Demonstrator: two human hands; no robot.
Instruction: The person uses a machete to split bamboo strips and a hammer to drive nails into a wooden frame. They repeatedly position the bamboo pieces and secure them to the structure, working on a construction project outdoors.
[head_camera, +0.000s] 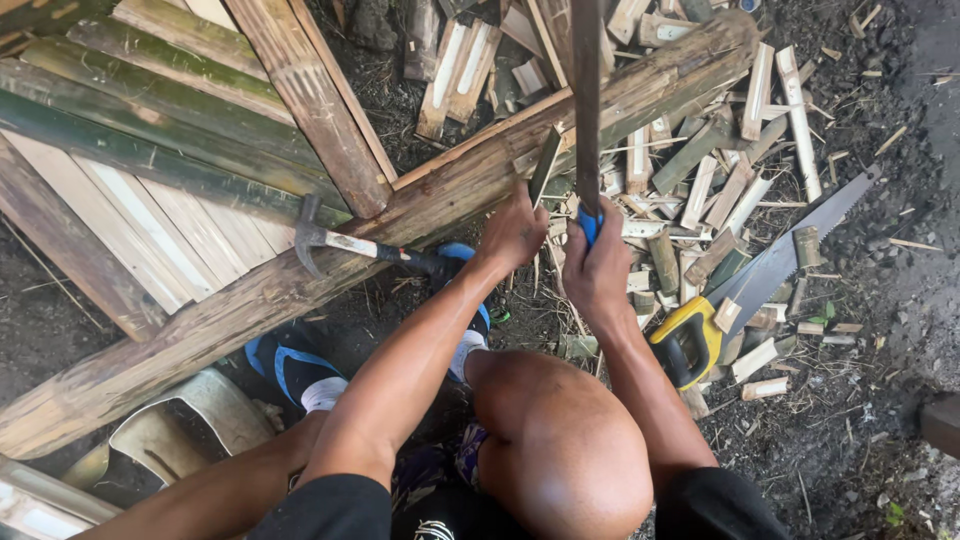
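Head view: right hand grips a blade (blue handle), left hand steadies a bamboo strip at frame centre; splitting, I judge.

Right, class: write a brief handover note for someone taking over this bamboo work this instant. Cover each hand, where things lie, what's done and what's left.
Left hand: steadies a short green bamboo strip upright on the long bamboo pole.
Right hand: grip shut on the blue-handled long blade, edge beside the strip.
Claw hammer lies on the pole; yellow-handled handsaw lies on the ground, right.
Done: many split bamboo pieces piled beyond the pole.
Left: this strip is not yet split.
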